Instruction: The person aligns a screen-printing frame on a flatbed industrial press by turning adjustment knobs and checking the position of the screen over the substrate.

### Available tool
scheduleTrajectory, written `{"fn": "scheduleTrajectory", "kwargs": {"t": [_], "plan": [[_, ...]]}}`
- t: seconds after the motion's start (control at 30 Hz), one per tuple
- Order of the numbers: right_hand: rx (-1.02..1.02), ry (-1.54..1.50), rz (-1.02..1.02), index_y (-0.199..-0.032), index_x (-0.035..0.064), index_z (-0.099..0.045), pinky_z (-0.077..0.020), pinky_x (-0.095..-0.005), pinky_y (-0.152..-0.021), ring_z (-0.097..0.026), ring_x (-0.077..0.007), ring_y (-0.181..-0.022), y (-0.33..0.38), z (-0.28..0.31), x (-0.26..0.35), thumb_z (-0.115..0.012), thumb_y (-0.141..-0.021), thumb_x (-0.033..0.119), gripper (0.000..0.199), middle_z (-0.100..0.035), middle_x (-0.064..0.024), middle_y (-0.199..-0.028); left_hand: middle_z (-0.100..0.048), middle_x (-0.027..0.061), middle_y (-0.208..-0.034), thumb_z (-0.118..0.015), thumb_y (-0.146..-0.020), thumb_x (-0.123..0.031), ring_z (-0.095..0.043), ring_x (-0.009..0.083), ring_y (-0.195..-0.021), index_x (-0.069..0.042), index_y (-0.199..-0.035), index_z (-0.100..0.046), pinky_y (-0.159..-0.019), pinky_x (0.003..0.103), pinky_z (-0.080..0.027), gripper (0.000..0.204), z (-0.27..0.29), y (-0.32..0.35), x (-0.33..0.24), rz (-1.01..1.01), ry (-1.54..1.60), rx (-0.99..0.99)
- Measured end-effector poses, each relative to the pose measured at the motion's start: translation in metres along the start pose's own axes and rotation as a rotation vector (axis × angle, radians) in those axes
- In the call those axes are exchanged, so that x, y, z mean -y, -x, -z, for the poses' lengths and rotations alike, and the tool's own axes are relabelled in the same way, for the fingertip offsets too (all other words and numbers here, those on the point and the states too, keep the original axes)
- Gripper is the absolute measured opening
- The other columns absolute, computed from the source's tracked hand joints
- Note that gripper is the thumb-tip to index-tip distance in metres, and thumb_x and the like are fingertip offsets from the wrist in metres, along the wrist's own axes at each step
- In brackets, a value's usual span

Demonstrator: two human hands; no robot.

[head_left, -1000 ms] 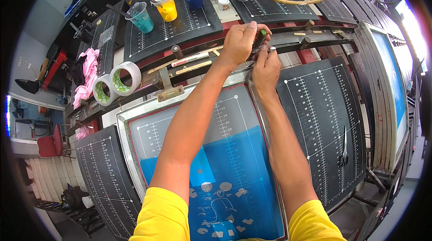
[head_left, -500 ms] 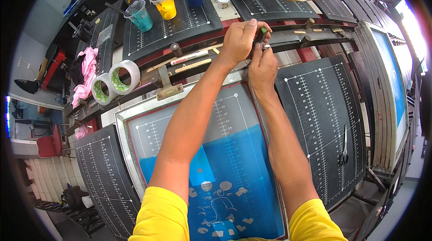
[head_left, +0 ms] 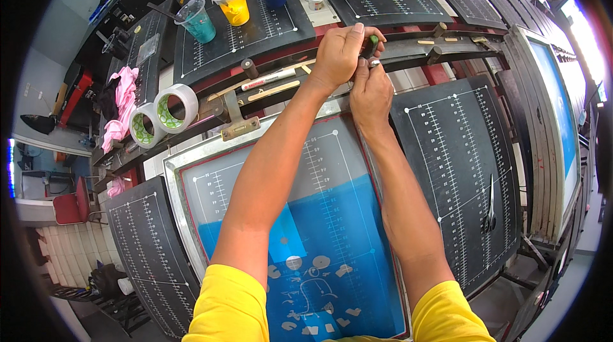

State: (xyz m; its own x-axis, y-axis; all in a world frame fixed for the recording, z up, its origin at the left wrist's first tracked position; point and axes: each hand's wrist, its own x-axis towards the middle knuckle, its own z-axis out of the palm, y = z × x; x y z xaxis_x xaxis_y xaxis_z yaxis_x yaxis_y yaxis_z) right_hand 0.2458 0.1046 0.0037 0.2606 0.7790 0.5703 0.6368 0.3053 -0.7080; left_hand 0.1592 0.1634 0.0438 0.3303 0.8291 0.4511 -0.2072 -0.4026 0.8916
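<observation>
One dark, green-ended handle [head_left: 372,42] sat in the left hand [head_left: 341,56], fingers curled round it, just past the far right corner of the screen frame [head_left: 174,169]. The right hand [head_left: 372,91] was bunched just below, by a shiny bit [head_left: 375,62]; I couldn't tell if it gripped anything. My read: left held the handle, right steadied its lower end. Bracket [head_left: 241,129] on the frame's far edge probably tied it to the rail [head_left: 408,54]. Scissors [head_left: 491,206] lay off to the right on a black board [head_left: 424,134], well apart from both hands.
</observation>
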Motion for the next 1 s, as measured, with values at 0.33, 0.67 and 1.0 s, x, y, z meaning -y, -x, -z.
{"fn": "scheduleTrajectory", "kwargs": {"t": [0.33, 0.67, 1.0], "plan": [[0.03, -0.002, 0.08, -0.092, -0.0018, -0.053, -0.0442, -0.0523, -0.06, -0.06, -0.045, -0.07, 0.004, -0.004, -0.001, -0.05, -0.096, 0.019, 0.021, -0.061, -0.024, -0.078, -0.067, 0.0128, -0.086, -0.032, -0.103, -0.025, -0.064, 0.0176, -0.078, 0.007, -0.099, -0.067, -0.074, 0.028, -0.051, 0.048, 0.0, 0.0, -0.001, 0.032, 0.042, 0.017], [0.037, 0.016, 0.079, -0.092, -0.0026, -0.053, -0.0449, -0.052, -0.06, -0.06, -0.0452, -0.069, 0.006, -0.004, -0.001, -0.05, -0.096, 0.018, 0.021, -0.061, -0.0244, -0.077, -0.066, 0.0138, -0.087, -0.032, -0.103, -0.025, -0.063, 0.0182, -0.078, 0.008, -0.099, -0.066, -0.075, 0.028, -0.051, 0.048, -0.001, 0.003, 0.002, 0.034, 0.076, 0.019], [-0.063, -0.304, -0.132, -0.081, -0.0023, -0.054, -0.0438, -0.0407, -0.056, -0.06, -0.0287, -0.06, 0.006, 0.006, -0.002, -0.051, -0.098, 0.018, 0.026, -0.059, -0.0136, -0.068, -0.068, 0.0111, -0.095, -0.041, -0.098, -0.02, -0.063, 0.0175, -0.092, 0.005, -0.106, -0.066, -0.085, 0.03, -0.048, 0.037, 0.008, 0.004, -0.007, 0.066, 0.008, 0.102]]}}
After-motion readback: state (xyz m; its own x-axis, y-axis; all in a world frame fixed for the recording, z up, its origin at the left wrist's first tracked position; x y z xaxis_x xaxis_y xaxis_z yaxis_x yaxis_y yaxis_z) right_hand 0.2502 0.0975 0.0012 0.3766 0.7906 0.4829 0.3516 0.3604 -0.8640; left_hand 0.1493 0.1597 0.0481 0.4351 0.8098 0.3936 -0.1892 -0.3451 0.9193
